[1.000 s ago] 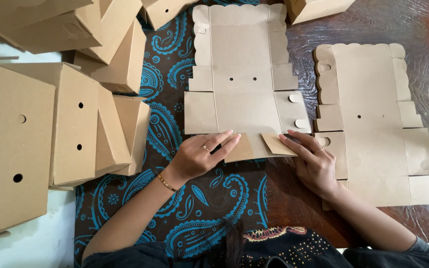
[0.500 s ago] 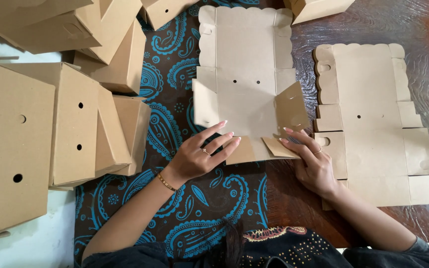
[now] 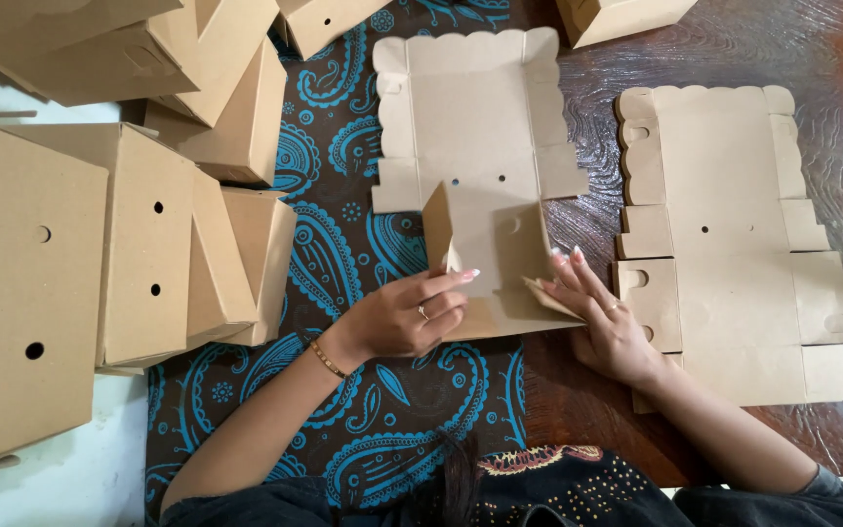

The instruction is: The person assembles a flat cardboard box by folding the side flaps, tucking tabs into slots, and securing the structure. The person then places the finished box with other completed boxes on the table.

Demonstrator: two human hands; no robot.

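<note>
left hand (image 3: 404, 317): fingers closed on raised side flap of die-cut box blank (image 3: 475, 107) | right hand (image 3: 605, 322): fingers extended, pressing opposite flap | blank: on paisley cloth (image 3: 343, 156) over counter (image 3: 734, 49), centre

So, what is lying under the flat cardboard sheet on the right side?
Under the flat cardboard sheet only the dark wooden table shows around its edges. The right hand covers one corner; anything beneath stays hidden.
</note>
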